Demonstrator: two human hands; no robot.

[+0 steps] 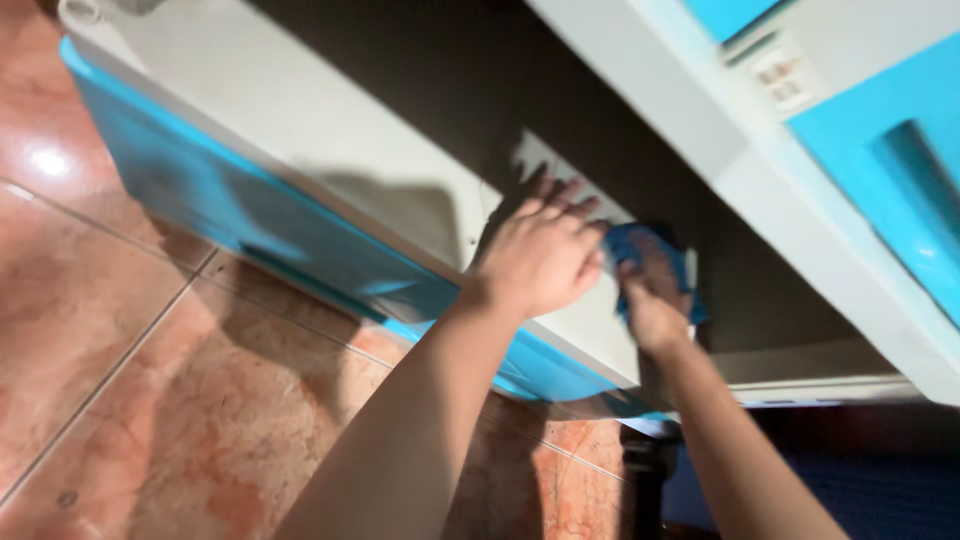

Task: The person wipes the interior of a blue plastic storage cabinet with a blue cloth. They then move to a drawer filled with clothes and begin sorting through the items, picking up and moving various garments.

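My left hand lies flat with fingers spread on the pale inner face of an open cabinet door that has a bright blue outer edge. Just to its right, my right hand presses a blue cloth against the same pale surface near the door's inner end. The cloth shows around my fingers and is partly hidden by the hand. The picture is blurred.
The dark cabinet interior opens behind the door. A white cabinet frame with blue panels runs along the right. Reddish marble floor tiles lie below. A dark post stands by my right forearm.
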